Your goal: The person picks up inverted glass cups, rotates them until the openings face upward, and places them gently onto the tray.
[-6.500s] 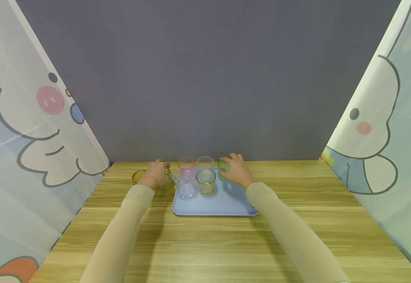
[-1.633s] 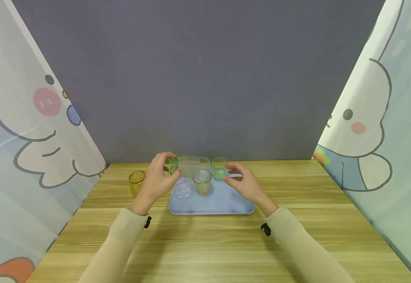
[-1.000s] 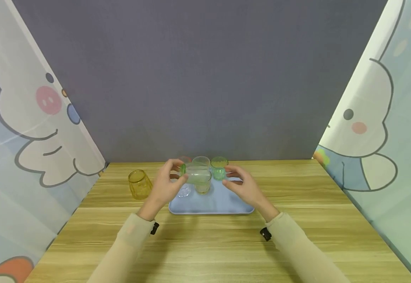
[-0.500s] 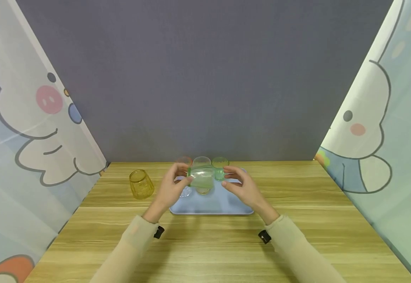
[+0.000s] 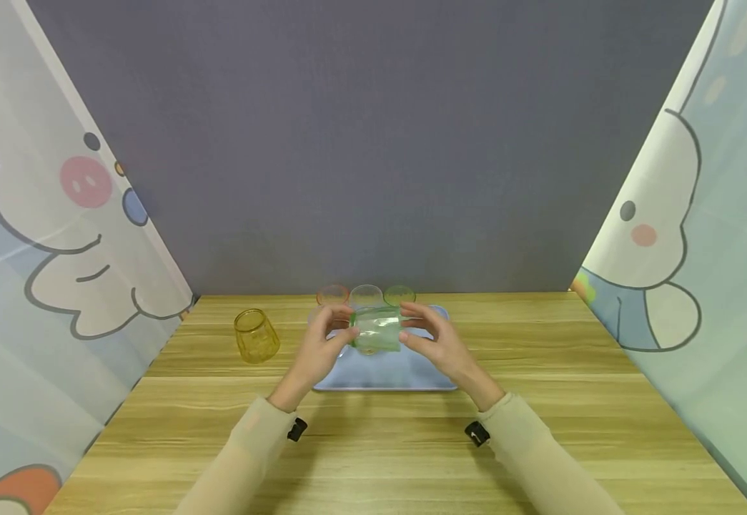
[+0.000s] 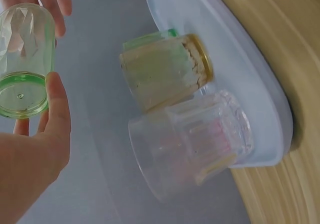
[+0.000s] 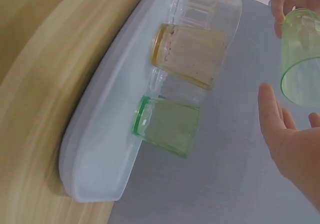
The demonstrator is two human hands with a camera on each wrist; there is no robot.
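Note:
My left hand holds a pale green drinking glass by its base end, tipped on its side above the tray. In the left wrist view, thumb and fingers lie around the thick green bottom of this glass. My right hand is at the mouth end, fingers and thumb spread, with a small gap to the rim in the right wrist view. Below, on the blue tray, stand another green glass, an amber-tinted glass and a clear glass.
An amber glass stands on the wooden table, left of the tray. Along the tray's back are rims of a reddish glass and a clear glass. A grey panel rises behind.
My left hand has picked up the green glass from beside the tray and carried it right, over the tray. My right hand has let go of the other green glass, which stays on the tray.

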